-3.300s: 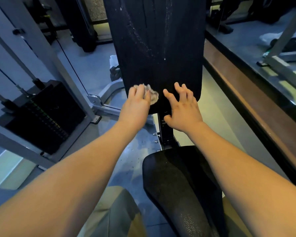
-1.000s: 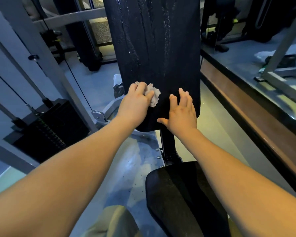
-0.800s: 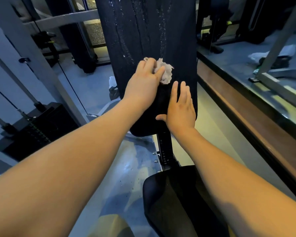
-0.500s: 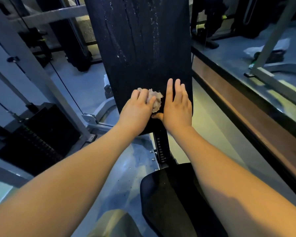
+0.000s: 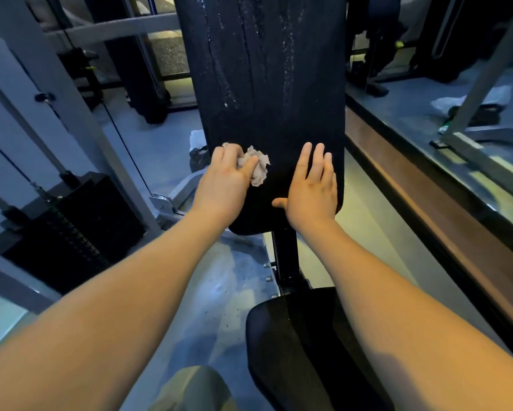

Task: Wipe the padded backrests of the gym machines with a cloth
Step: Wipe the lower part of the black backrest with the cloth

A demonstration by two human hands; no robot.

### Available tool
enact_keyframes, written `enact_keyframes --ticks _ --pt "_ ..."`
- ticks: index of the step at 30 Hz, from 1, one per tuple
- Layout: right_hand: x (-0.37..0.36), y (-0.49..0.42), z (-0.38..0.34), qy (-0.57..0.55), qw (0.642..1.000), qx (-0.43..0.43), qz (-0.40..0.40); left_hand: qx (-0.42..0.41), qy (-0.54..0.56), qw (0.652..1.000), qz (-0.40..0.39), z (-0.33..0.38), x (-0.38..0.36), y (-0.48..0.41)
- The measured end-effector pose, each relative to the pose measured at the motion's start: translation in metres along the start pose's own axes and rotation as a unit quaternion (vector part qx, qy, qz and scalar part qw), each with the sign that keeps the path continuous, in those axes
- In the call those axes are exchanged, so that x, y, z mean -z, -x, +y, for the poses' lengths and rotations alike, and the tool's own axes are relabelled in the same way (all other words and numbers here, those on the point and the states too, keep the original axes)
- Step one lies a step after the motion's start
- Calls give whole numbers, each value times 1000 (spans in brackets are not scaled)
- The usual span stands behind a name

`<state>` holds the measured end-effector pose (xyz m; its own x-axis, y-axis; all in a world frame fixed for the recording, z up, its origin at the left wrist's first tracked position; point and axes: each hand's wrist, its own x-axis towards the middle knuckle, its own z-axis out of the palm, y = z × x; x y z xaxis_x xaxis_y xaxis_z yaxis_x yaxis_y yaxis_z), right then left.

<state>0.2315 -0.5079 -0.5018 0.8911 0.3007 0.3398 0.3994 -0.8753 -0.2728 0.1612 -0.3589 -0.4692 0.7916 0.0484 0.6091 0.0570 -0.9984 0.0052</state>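
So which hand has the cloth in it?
The left hand grips the crumpled cloth against the black backrest; the right hand just lies flat on it, holding nothing.

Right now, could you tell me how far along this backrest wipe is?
Partway. The lower backrest looks dark and streak-free. The left hand grips the crumpled cloth against its lower left, with the right hand flat beside it. White streaks higher up are not yet wiped.
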Motion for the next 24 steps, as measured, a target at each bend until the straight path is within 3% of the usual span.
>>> enact_keyframes --ticks 5,10,14,18,20,24 --pt "-2 4 -5 -6 1000 -9 -2 82 -19 993 81 -21 48 -66" --pt "-3 5 -6 -2 1000 -7 -5 88 -1 995 49 -15 24 -35" --pt "11 4 -18 -3 999 -26 -33 32 -6 999 15 -6 7 1" --pt "11 -1 -28 -38 996 -40 -70 89 25 994 56 -20 33 -41" --pt "0 -1 -28 -45 997 -41 -53 110 33 988 99 -30 45 -66" --pt "-13 1 -24 -33 999 -24 -13 102 38 989 96 -30 31 -58"
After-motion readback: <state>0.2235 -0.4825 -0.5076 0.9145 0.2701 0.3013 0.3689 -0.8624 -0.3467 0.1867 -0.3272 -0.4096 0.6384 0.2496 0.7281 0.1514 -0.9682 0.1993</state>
